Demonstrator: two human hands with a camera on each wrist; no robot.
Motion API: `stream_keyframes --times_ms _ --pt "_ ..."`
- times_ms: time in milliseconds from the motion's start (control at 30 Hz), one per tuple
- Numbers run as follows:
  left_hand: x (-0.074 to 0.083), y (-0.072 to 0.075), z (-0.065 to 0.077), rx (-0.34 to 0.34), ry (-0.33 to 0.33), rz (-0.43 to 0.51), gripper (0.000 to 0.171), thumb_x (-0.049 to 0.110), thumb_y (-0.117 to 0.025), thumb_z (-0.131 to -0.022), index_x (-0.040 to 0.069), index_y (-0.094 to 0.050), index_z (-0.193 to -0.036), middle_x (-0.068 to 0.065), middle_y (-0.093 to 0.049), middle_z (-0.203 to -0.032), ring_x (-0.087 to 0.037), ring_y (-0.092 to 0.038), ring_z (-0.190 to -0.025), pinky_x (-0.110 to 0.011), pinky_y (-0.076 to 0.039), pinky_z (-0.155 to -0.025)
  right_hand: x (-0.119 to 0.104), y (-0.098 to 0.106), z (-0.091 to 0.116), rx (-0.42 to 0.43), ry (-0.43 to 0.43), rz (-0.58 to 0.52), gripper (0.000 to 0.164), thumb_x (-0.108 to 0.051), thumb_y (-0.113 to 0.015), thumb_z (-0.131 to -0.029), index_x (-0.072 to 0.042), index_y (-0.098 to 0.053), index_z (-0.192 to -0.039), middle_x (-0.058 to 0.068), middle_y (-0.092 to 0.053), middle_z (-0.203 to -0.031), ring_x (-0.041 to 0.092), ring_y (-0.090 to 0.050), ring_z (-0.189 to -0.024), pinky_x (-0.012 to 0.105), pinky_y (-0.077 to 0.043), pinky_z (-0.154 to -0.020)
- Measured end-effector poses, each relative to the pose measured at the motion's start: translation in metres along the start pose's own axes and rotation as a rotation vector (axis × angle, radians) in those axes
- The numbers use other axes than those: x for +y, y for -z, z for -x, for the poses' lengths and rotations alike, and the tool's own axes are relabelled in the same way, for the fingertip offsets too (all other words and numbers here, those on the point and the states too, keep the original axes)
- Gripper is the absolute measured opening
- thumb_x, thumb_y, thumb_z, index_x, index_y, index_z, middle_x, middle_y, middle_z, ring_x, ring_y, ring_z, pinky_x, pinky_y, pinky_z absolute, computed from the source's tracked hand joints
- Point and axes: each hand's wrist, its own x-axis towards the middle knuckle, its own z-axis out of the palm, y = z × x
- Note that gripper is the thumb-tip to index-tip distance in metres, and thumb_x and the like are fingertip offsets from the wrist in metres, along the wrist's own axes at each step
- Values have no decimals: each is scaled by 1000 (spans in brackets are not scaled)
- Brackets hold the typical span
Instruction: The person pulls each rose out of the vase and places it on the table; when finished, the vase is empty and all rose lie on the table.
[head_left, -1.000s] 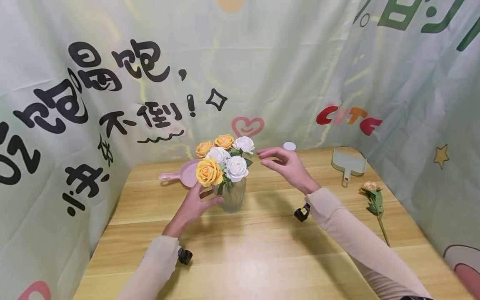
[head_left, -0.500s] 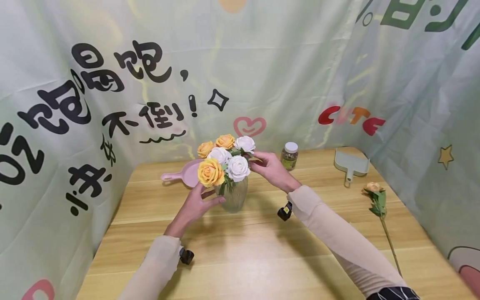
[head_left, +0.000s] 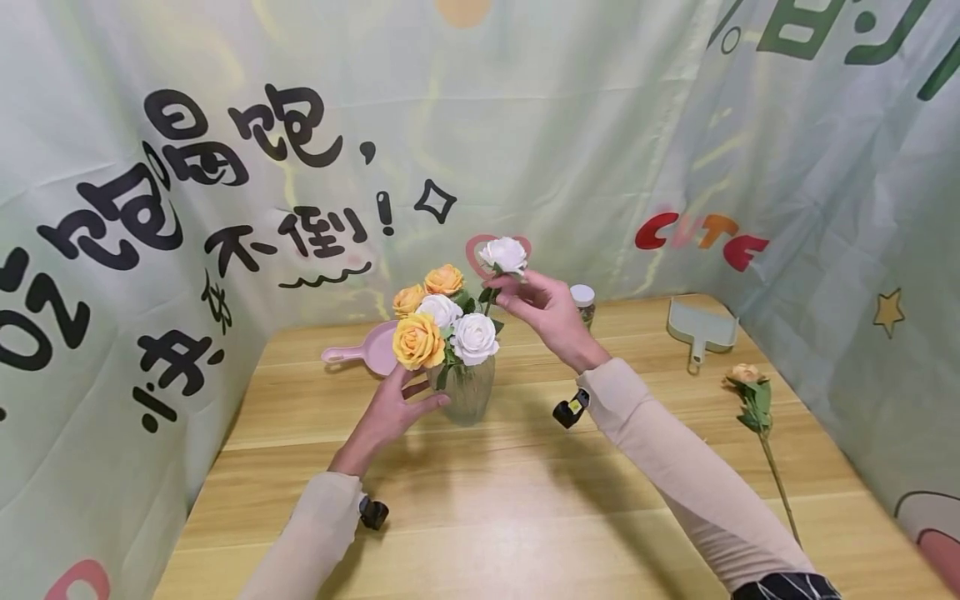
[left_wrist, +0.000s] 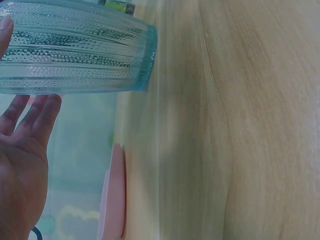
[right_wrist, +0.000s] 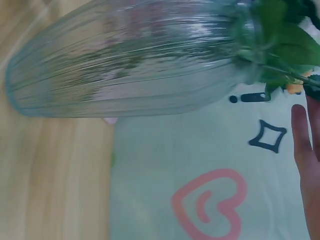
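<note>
A ribbed clear glass vase (head_left: 471, 398) stands upright on the wooden table, holding yellow-orange roses (head_left: 417, 340) and white roses (head_left: 474, 338) with green leaves. My left hand (head_left: 386, 414) holds the vase from its left side, thumb in front and fingers behind; in the left wrist view, fingertips (left_wrist: 49, 107) meet the glass. Just right of the bouquet, my right hand (head_left: 549, 315) pinches one white rose (head_left: 503, 255) by the stem below its bloom. That bloom stands higher than the others, and its lower stem is hidden among the leaves.
A pink pan-shaped dish (head_left: 378, 346) lies behind the vase on the left. A white-lidded jar (head_left: 582, 300) stands behind my right hand. Farther right are a grey dustpan (head_left: 701, 325) and a single peach rose (head_left: 753, 400) lying flat. Printed cloth curtains surround the table.
My right hand moved left to the bouquet, took hold of a white rose and raised it above the other blooms. My left hand stayed at the vase.
</note>
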Motion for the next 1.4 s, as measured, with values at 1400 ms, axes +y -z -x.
stream_keyframes --times_ms 1400 --pt "-1 1 0 -8 -29 13 95 17 -89 -94 30 -34 -171 -6 -40 -174 -40 -43 -158 -60 -46 -127 -80 160 44 335 177 -136 37 14 -66 -101 11 -64 -137 14 -72 -130 20 -76 -98 30 -70 -89"
